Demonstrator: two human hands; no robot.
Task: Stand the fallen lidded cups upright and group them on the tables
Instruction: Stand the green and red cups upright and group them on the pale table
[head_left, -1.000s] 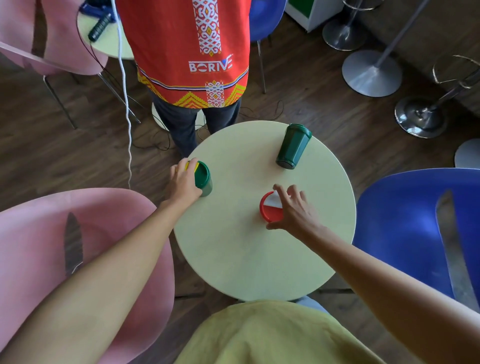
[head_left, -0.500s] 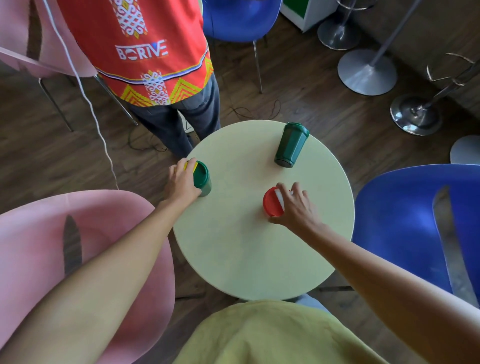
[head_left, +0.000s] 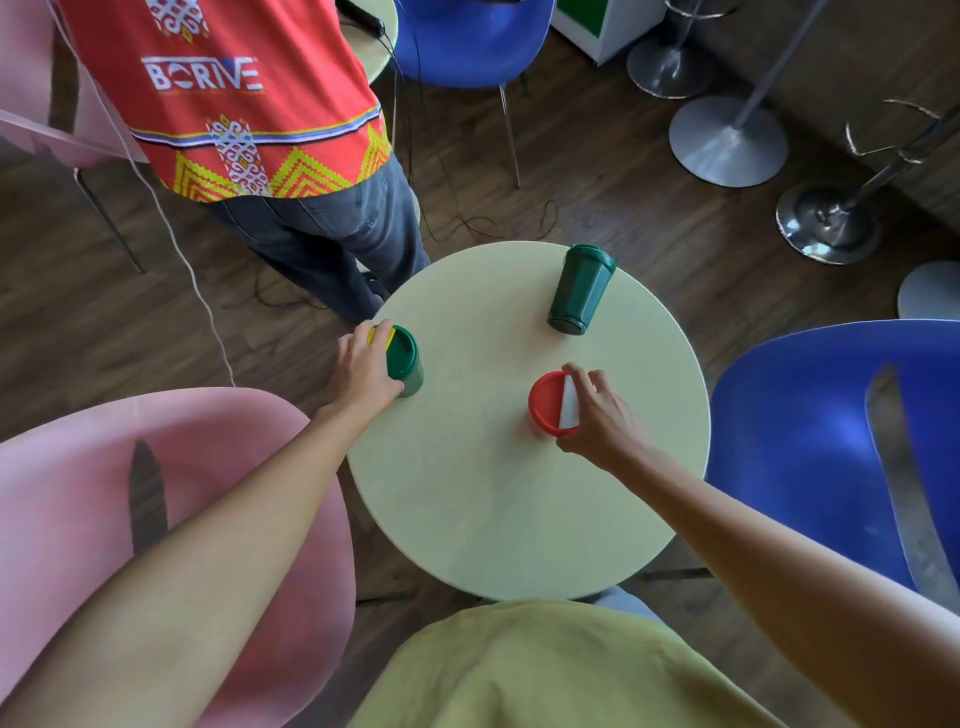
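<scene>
Yellow cup (head_left: 375, 335) half-hidden, left hand (head_left: 363, 371) clamped; right hand (head_left: 597, 415) pinching red-lidded cup (head_left: 550, 402).

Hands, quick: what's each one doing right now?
Left hand: closed around the upright green-lidded plastic cup.
Right hand: closed on the upright red-lidded plastic cup.

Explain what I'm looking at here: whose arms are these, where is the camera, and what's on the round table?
There is no machine: a camera worn on a person's head looks down at their two bare arms. The round table carries three lidded cups. The left hand grips a green-lidded cup, standing upright near the table's left edge. The right hand holds a red-lidded cup, also upright. A dark green cup lies on its side at the far edge, untouched. Another person in a red patterned shirt stands beyond the table.
</scene>
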